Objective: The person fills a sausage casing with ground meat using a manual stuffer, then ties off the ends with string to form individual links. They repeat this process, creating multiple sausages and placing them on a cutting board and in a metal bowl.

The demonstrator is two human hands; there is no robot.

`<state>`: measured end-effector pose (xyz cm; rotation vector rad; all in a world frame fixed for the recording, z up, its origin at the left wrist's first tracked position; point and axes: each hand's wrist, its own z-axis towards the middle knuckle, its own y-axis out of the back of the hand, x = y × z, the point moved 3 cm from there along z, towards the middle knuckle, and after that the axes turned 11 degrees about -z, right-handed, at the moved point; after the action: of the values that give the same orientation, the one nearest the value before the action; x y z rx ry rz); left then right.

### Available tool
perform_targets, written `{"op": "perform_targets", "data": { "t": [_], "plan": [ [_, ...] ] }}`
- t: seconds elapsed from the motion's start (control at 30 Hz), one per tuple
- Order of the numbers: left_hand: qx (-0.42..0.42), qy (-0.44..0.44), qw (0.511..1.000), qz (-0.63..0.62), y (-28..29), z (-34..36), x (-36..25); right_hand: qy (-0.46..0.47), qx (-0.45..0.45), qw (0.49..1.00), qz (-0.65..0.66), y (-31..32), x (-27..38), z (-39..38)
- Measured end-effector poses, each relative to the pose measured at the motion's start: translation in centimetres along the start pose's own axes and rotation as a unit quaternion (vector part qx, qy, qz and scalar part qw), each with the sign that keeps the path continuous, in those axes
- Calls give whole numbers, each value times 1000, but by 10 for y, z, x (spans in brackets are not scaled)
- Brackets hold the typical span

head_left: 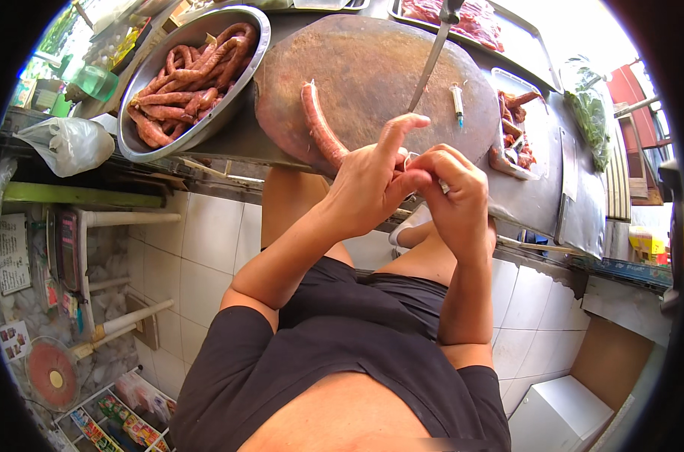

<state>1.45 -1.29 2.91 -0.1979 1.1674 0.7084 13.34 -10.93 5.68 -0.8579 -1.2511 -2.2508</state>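
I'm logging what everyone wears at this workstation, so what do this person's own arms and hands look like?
The left hand and right hand are bare, without gloves. The forearms are uncovered too, with no watch or bracelet showing. Plain black short sleeves, part of a black top, end around the elbows.

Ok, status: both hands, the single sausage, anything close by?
Left hand over the near part of the single sausage, grip hidden. Right hand curled in beside it, pale strand between. Knife close beyond.
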Motion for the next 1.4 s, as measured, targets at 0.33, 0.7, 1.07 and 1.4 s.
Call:
{"op": "perform_targets", "data": {
  "t": [0.33, 0.7, 1.07, 1.4],
  "plan": [
    [10, 105, 968, -226, 19, -1, 18, 84, -38, 986, -142, 14, 7, 4],
    [183, 109, 942, -259, 30, 5, 15, -70, 6, 982, 177, 5, -5, 7],
    [220, 173, 898, -340, 27, 9, 18, -31, 31, 992, 118, 5, -6, 8],
    [265, 198, 874, -355, 23, 26, 10, -14, 60, 978, 200, 16, -17, 2]
  ]
}}
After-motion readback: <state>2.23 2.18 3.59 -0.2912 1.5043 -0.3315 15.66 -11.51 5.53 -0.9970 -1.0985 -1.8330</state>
